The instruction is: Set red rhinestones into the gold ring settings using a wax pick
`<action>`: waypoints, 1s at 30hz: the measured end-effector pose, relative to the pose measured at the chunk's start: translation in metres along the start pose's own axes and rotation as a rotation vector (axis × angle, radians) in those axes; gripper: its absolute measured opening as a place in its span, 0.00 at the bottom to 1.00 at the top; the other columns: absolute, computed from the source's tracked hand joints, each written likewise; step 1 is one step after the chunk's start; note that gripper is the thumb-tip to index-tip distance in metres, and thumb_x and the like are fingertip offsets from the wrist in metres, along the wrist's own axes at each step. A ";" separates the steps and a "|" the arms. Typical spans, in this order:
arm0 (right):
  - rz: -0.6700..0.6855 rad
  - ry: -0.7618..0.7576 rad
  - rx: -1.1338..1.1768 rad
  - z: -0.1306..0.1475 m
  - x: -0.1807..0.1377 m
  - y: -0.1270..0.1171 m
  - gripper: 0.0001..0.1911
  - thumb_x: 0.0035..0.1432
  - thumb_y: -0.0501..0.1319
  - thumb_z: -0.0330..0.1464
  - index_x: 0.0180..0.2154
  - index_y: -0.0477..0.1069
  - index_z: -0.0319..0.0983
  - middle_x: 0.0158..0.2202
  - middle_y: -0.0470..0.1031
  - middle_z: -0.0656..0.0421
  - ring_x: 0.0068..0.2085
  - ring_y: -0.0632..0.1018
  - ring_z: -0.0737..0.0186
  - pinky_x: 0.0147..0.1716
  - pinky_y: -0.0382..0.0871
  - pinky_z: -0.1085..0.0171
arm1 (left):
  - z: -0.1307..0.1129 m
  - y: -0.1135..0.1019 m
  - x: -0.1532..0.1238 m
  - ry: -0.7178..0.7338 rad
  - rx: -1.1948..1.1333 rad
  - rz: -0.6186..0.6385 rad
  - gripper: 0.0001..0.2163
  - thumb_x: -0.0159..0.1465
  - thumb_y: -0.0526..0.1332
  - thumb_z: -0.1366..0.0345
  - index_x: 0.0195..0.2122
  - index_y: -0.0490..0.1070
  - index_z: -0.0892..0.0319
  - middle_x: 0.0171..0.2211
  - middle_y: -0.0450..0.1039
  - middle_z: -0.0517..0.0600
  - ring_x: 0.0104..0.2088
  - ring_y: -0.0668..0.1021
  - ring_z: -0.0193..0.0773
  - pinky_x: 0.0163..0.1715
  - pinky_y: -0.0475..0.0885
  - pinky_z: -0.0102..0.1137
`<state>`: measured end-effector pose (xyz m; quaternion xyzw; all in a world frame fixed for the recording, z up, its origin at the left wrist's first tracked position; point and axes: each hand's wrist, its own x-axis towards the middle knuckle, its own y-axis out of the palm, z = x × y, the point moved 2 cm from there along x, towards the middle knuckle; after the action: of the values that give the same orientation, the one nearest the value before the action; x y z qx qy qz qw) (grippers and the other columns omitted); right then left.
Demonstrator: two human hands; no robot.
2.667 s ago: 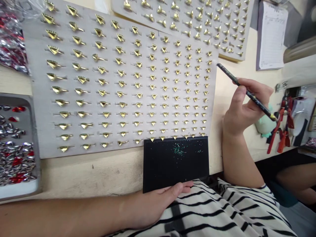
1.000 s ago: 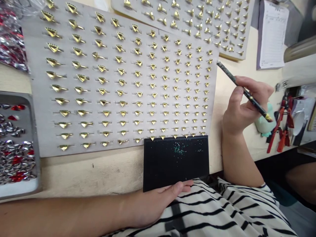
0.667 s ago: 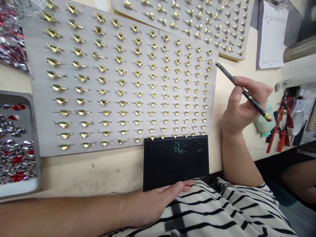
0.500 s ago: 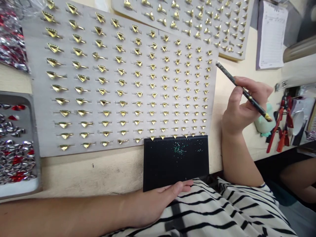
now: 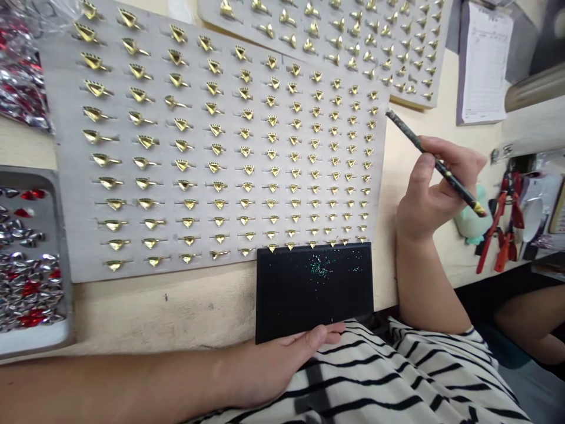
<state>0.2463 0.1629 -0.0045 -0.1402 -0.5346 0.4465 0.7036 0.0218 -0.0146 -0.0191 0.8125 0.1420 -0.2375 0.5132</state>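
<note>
My right hand (image 5: 435, 191) is closed round a dark pencil-like stick (image 5: 435, 164), its tip raised just off the right edge of a grey board (image 5: 66, 235) that carries many rows of gold ring settings (image 5: 247, 169). My left hand (image 5: 273, 365) lies at the table's front edge with its fingers stretched out, the thumb against the near edge of a black tray (image 5: 314, 291). Tiny green stones (image 5: 320, 266) lie scattered on that tray.
A second grey board of gold settings (image 5: 353, 41) lies at the back. A grey tray of silver and red stones (image 5: 26, 265) sits at left, a bag of the same (image 5: 20, 76) above it. Clipboard (image 5: 483, 62), red pliers (image 5: 498, 224) and another person's leg (image 5: 529, 324) at right.
Almost nothing has moved. My right hand and the stick have shifted only slightly; my left hand stays on the black tray's edge.
</note>
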 end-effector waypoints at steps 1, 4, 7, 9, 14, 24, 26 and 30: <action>0.002 0.005 -0.005 0.000 0.000 0.000 0.09 0.60 0.55 0.32 0.40 0.72 0.40 0.40 0.75 0.67 0.46 0.71 0.69 0.52 0.65 0.55 | 0.000 0.000 0.000 0.000 -0.002 0.001 0.26 0.67 0.42 0.42 0.58 0.66 0.44 0.64 0.58 0.37 0.66 0.57 0.36 0.68 0.42 0.35; -0.003 0.010 -0.010 -0.001 0.000 0.000 0.09 0.60 0.55 0.32 0.40 0.72 0.40 0.40 0.75 0.67 0.46 0.71 0.69 0.52 0.65 0.54 | -0.001 0.000 -0.001 -0.003 -0.016 0.005 0.25 0.67 0.42 0.42 0.58 0.65 0.44 0.64 0.58 0.37 0.66 0.57 0.35 0.68 0.43 0.35; -0.012 0.007 0.006 0.000 0.000 0.000 0.09 0.60 0.55 0.32 0.40 0.72 0.40 0.39 0.75 0.66 0.46 0.71 0.69 0.52 0.66 0.56 | -0.003 0.001 -0.002 -0.017 -0.008 0.005 0.25 0.67 0.42 0.43 0.59 0.64 0.45 0.64 0.58 0.38 0.66 0.57 0.35 0.68 0.43 0.35; -0.006 0.006 -0.003 0.000 0.000 0.001 0.09 0.60 0.55 0.33 0.40 0.72 0.40 0.39 0.75 0.66 0.46 0.71 0.69 0.52 0.66 0.55 | -0.005 0.001 -0.003 -0.026 -0.002 0.004 0.26 0.67 0.42 0.43 0.59 0.65 0.46 0.64 0.58 0.39 0.66 0.57 0.36 0.68 0.43 0.35; 0.007 -0.007 -0.015 0.000 0.000 0.000 0.09 0.61 0.54 0.33 0.40 0.71 0.39 0.39 0.75 0.66 0.46 0.72 0.69 0.52 0.67 0.54 | -0.004 0.001 -0.002 -0.027 -0.009 -0.004 0.27 0.67 0.43 0.42 0.59 0.65 0.47 0.64 0.58 0.39 0.66 0.58 0.37 0.68 0.44 0.35; 0.013 -0.001 -0.011 0.001 0.000 0.000 0.09 0.60 0.55 0.33 0.40 0.71 0.40 0.39 0.75 0.67 0.46 0.72 0.70 0.53 0.65 0.55 | -0.007 0.001 -0.002 -0.045 0.013 -0.010 0.27 0.67 0.41 0.42 0.59 0.65 0.45 0.63 0.59 0.37 0.66 0.58 0.35 0.68 0.44 0.34; 0.022 0.008 -0.021 0.001 0.000 0.000 0.09 0.60 0.55 0.33 0.40 0.71 0.40 0.39 0.75 0.67 0.46 0.72 0.70 0.53 0.65 0.55 | -0.008 0.001 -0.003 -0.046 0.008 -0.008 0.26 0.67 0.42 0.42 0.58 0.65 0.45 0.63 0.59 0.37 0.66 0.58 0.35 0.68 0.44 0.34; 0.015 0.005 -0.026 0.001 0.000 0.000 0.08 0.60 0.55 0.32 0.39 0.72 0.39 0.39 0.75 0.66 0.46 0.72 0.69 0.52 0.65 0.55 | -0.008 0.001 -0.003 -0.048 0.000 -0.009 0.26 0.67 0.42 0.42 0.59 0.64 0.46 0.63 0.59 0.37 0.66 0.58 0.35 0.68 0.44 0.33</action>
<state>0.2452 0.1622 -0.0040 -0.1545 -0.5377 0.4442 0.6998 0.0219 -0.0076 -0.0139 0.8059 0.1336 -0.2592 0.5152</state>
